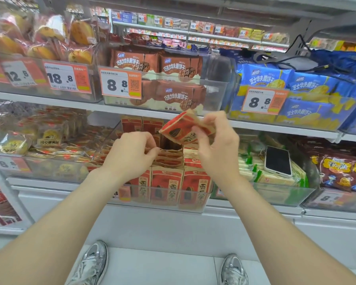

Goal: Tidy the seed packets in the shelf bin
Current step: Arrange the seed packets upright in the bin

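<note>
I see the right hand [216, 145] raised over the clear shelf bin [132, 202], with thumb and fingers pinching one red-and-tan sunflower seed packet [179, 130]. That packet is tilted, clear of the others, and its upper corner reaches up in front of the shelf edge above. The left hand [132, 153] is down inside the bin with its fingers curled onto the tops of the middle packets; I cannot tell whether it actually grips one. The rest of the seed packets sit in the bin: a front row [164, 182] stands upright against the clear front wall, and more stand in rows behind it. Just right of this bin, a phone [278, 161] lies screen up on green-and-white packs [253, 171] in the neighbouring bin. On the shelf above are brown chocolate waffle biscuit packs [173, 64] behind an 8.8 price tag [120, 84], with blue biscuit packs [275, 77] to their right. Silver sneakers [93, 262] stand on the floor below.
</note>
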`<state>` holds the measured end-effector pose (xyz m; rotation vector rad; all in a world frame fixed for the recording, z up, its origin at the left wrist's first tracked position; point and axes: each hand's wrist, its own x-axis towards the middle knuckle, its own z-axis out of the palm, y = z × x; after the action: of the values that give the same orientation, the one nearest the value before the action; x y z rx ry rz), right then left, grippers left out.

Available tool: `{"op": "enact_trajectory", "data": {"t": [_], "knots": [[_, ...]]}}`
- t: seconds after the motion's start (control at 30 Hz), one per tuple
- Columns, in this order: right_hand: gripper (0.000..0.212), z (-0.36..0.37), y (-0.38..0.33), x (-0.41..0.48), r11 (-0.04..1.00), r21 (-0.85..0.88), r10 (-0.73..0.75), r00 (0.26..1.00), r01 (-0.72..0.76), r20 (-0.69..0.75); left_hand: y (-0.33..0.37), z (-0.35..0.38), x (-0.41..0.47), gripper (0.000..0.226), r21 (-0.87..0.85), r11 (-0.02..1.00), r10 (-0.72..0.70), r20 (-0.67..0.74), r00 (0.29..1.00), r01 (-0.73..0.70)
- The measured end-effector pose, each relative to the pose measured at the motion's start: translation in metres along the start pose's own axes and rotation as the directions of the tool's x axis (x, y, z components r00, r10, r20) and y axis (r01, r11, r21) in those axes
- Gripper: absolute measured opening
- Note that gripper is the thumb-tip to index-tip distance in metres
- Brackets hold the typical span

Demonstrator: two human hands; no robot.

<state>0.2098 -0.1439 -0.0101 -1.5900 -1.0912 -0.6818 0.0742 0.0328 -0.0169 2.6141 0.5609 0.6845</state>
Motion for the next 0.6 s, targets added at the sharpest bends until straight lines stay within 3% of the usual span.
{"op": "enact_trajectory", "data": {"t": [0.13,0.23,0.33,0.5,0.6], "knots": [[0.015,0.033,0.021,0.000,0.980,-0.165,-0.070,0.971,0.109,0.227,-0.011,0.004,0.008,0.031,0.054,0.997,0.047,0.230,0.972,-0.061],[0.014,0.051,0.035,0.008,0.959,-0.279,0.053,0.932,0.053,0.360,-0.015,0.004,0.008,0.037,0.036,0.997,0.048,0.318,0.947,-0.062],[0.013,0.062,0.041,0.019,0.864,-0.501,0.233,0.848,0.044,0.476,-0.020,0.005,0.010,0.036,0.031,0.998,0.042,0.329,0.944,-0.055],[0.034,0.079,0.029,0.029,0.747,-0.607,0.232,0.749,0.272,0.620,-0.025,0.007,0.011,0.032,-0.005,0.999,0.052,0.315,0.948,-0.053],[0.039,0.084,0.028,0.032,0.695,-0.659,0.306,0.711,0.288,0.633,-0.030,0.005,0.009,0.034,-0.021,0.999,0.054,0.307,0.950,-0.050]]}}
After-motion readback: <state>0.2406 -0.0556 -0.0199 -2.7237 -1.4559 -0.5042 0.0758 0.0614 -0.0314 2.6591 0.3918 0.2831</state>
